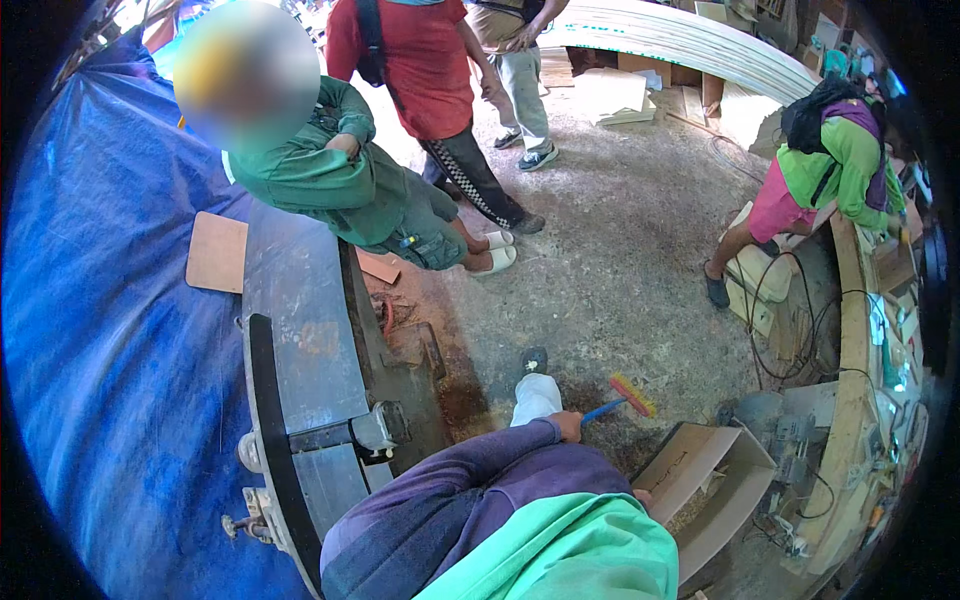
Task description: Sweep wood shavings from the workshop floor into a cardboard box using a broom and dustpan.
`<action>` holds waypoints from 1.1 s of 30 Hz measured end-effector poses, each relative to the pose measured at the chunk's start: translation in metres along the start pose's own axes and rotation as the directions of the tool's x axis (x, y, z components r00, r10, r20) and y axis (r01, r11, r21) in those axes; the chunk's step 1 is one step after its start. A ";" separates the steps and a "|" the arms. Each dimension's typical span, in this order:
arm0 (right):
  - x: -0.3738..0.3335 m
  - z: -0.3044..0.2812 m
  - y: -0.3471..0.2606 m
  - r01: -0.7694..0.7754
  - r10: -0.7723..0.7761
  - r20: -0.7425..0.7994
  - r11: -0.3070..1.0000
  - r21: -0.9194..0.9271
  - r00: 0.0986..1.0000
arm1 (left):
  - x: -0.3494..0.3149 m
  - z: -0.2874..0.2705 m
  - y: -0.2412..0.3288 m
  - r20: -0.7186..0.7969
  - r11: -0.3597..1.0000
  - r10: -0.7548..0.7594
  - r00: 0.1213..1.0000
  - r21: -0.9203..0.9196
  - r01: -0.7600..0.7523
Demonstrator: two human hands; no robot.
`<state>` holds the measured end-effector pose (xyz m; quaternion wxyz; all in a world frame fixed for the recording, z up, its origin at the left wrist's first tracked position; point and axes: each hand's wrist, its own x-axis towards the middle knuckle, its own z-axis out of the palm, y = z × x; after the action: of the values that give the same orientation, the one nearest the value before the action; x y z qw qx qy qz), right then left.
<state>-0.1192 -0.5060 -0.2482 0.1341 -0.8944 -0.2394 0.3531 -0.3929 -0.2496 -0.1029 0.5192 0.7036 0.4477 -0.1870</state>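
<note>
"What are the fingers doing?"

"From my seat, I see the left hand (568, 427) closed round the blue handle of a brush (630, 394), its yellow and red bristles pointing away from me, above the concrete floor (620, 290)."

"And the right?"

"Only a sliver of the right hand (643, 497) shows, at the side of a cardboard box (690, 462). I can't tell whether its fingers grip."

"Around that?"

"Loose shavings (697, 508) sit in the open box. To my left I have a metal-topped bench (300, 290) beside a blue tarp (110, 300)."

"Anyone near?"

"A person in a green top (310, 180) stands past the bench, arms folded."
</note>
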 end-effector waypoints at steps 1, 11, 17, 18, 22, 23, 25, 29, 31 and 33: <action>0.000 -0.001 0.000 -0.001 0.001 0.004 1.000 -0.007 1.000 | 0.000 -0.002 0.002 0.049 1.000 -0.019 0.999 -0.007 0.019; -0.012 -0.014 -0.034 0.049 -0.009 0.099 0.910 -0.412 0.995 | -0.013 -0.005 0.012 -0.150 0.982 0.184 0.971 -0.014 -0.188; -0.014 -0.005 -0.023 -0.169 0.168 -0.018 0.976 -0.135 0.986 | 0.003 0.004 0.014 -0.056 0.985 0.165 0.985 0.054 -0.162; -0.014 0.002 -0.019 -0.235 0.233 -0.032 0.962 -0.139 0.972 | 0.004 0.006 0.015 -0.055 0.978 0.206 0.977 0.055 -0.203; -0.006 0.016 -0.004 -0.226 0.230 0.020 0.965 -0.133 0.973 | 0.005 0.005 0.018 -0.043 0.994 0.074 0.996 0.080 -0.070; -0.006 0.018 -0.002 -0.219 0.214 -0.059 0.970 -0.108 0.975 | 0.004 0.006 0.020 -0.022 0.994 0.072 0.997 0.090 -0.070; -0.007 0.017 0.000 -0.218 0.205 -0.140 0.973 -0.081 0.969 | 0.004 0.006 0.022 -0.012 0.993 0.060 0.998 0.106 -0.059; -0.010 0.005 -0.005 -0.194 0.194 0.015 0.981 -0.016 0.981 | 0.005 0.006 0.024 0.009 0.991 0.083 0.996 0.107 -0.084; -0.012 0.000 -0.010 -0.184 0.191 0.104 0.980 -0.072 0.976 | 0.005 0.006 0.025 0.017 0.989 0.089 0.996 0.117 -0.090; -0.014 -0.002 -0.015 -0.203 0.199 -0.051 0.972 -0.121 0.979 | 0.006 0.007 0.024 0.025 0.987 0.097 0.995 0.127 -0.099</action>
<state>-0.1323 -0.5006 -0.2327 0.0457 -0.9273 -0.1667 0.3319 -0.3681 -0.2544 -0.0965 0.4857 0.7548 0.3949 -0.1961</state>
